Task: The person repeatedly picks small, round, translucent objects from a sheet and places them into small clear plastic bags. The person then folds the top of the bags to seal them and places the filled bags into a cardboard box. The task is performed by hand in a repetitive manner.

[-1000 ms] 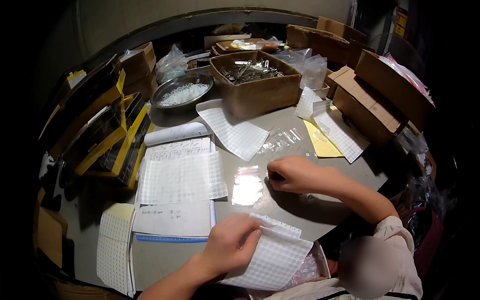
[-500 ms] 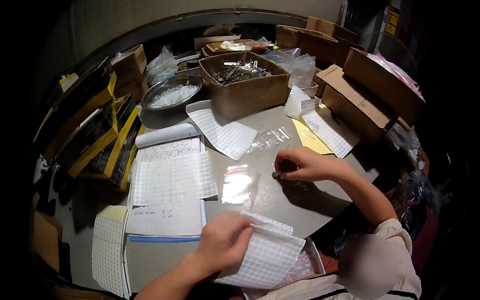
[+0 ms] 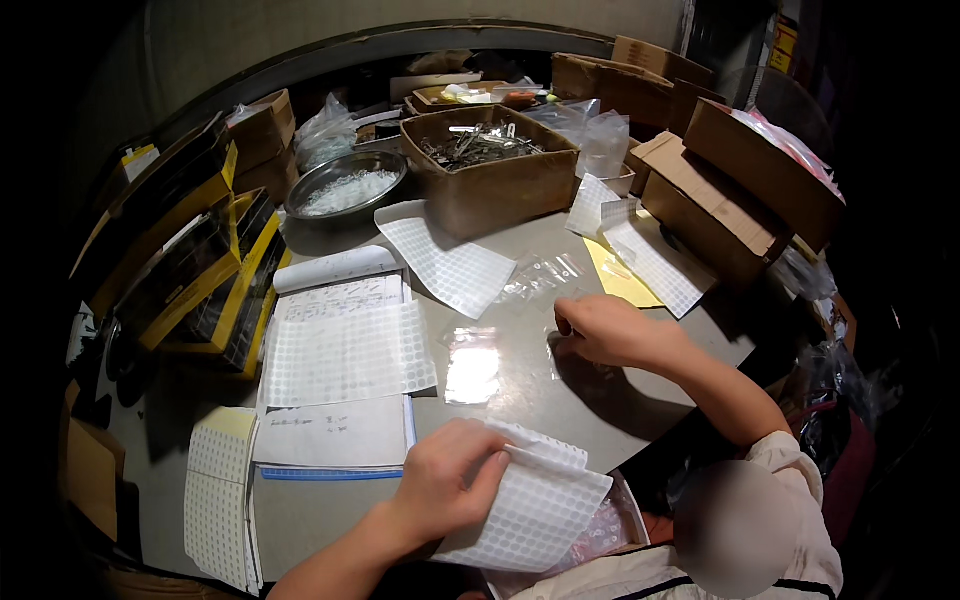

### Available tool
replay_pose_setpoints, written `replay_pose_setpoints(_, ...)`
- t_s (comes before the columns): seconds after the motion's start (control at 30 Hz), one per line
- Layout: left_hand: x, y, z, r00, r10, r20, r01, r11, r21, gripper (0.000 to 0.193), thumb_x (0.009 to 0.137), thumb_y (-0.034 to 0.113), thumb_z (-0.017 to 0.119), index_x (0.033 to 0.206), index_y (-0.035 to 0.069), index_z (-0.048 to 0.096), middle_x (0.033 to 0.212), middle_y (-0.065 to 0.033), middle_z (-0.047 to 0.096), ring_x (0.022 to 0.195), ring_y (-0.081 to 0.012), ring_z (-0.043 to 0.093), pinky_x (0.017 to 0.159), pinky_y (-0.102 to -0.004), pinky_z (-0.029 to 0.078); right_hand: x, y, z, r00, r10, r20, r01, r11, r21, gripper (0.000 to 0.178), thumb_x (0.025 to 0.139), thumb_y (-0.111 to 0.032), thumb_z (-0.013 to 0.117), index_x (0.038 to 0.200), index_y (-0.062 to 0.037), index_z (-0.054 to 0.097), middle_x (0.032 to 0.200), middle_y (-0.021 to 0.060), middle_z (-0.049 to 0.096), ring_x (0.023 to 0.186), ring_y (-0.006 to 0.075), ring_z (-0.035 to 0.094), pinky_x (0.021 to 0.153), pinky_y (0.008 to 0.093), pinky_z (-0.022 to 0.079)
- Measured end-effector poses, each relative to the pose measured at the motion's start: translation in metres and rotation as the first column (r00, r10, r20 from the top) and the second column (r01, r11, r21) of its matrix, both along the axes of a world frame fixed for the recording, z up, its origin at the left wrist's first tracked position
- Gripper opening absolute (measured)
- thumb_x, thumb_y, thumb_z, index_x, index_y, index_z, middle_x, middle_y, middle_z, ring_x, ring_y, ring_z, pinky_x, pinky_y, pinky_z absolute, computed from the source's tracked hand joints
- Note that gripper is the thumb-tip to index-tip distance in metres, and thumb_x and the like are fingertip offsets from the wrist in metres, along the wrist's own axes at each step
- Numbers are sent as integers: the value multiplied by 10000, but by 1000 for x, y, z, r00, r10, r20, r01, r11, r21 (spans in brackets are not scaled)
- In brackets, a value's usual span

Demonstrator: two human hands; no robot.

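Head view: our left hand (image 3: pixel 445 480) pinched a dotted sticker sheet (image 3: pixel 540 510) between thumb and fingers, the sheet spreading right of that grip over a box (image 3: pixel 634 525) of clear plastic (image 3: pixel 602 532). Left of the pinch we had an open notepad (image 3: pixel 335 435), a second dotted sheet (image 3: pixel 345 350) lying across it. Beyond the pinch lay a shiny packet (image 3: pixel 472 372), to the left of our right hand (image 3: pixel 612 333). That hand's fingers curled over the table (image 3: pixel 520 395); a clear scrap (image 3: pixel 552 358) showed at the fingertips, and we could not tell whether they gripped it. Past those fingers we saw small clear bags (image 3: pixel 545 275) and, to their right, a yellow sheet (image 3: pixel 618 283). Well beyond both grips stood a cardboard box (image 3: pixel 510 195) of metal pieces (image 3: pixel 480 148) and, to its left, a metal bowl (image 3: pixel 335 221) of white bits (image 3: pixel 350 192).
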State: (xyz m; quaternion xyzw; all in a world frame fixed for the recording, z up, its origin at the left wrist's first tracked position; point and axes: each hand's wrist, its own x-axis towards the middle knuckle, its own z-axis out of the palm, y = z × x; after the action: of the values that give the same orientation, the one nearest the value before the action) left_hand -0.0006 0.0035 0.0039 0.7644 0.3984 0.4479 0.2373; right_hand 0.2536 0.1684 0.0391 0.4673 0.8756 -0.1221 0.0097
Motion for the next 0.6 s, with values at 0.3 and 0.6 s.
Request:
replay_pose_setpoints(0.3, 0, -2, 4, 998, -60, -25, 60, 998, 34, 107, 833, -1, 726, 936, 18, 742, 839, -141, 691, 768, -307, 665, 679, -377, 515, 16, -74, 6, 861, 216, -460, -323, 931, -167, 376, 995, -338, 693, 1212, -33, 652, 1122, 221, 681, 1055, 422, 650, 929, 485, 519)
replay_pose_setpoints(0.6, -2, -3, 5, 976, -195, -92, 205, 973, 105, 223, 752, -31, 722, 961, 36, 757, 904, -127, 709, 808, -295, 682, 694, -366, 540, -13, -88, 25, 750, 113, -651, -467, 788, -401, 265, 1043, -295, 687, 1109, -38, 673, 966, 48, 688, 904, 143, 633, 796, 317, 517)
